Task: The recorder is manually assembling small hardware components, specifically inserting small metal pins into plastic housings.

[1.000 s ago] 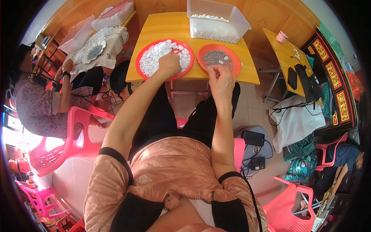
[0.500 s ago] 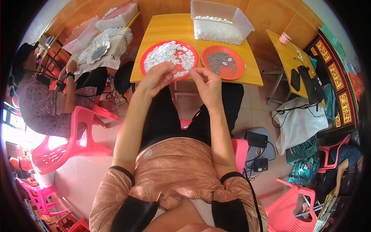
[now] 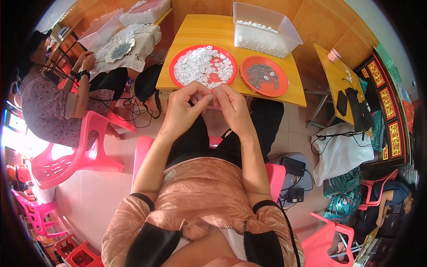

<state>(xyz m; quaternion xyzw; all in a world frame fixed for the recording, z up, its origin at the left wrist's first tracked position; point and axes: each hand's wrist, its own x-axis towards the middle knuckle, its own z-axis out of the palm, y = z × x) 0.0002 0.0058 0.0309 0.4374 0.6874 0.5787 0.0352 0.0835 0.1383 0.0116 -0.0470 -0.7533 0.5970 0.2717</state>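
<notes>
My left hand (image 3: pixel 189 107) and my right hand (image 3: pixel 233 111) meet in front of me, just off the front edge of a yellow table (image 3: pixel 204 29). Both are closed, thumbs and fingertips pinched and touching or nearly so. Whatever they hold is too small to make out. Right beyond them sits a round red tray (image 3: pixel 171 66) spread with small white oval pieces (image 3: pixel 191 64) that have holes. To its right an orange plate (image 3: pixel 280 89) holds a pile of small grey pieces (image 3: pixel 258 73), with a couple of white ones on top.
A clear plastic bin (image 3: pixel 267 42) full of white pieces stands at the table's back right. On the left a person (image 3: pixel 58 102) sits at another table on a pink chair (image 3: pixel 84 147). A side table (image 3: pixel 331 73) is at right, with a white bag (image 3: pixel 342 151) below.
My hands have come together from a small gap, meeting at the fingertips. The view has shifted slightly, so the tables appear farther right. The person at left has raised their hands.
</notes>
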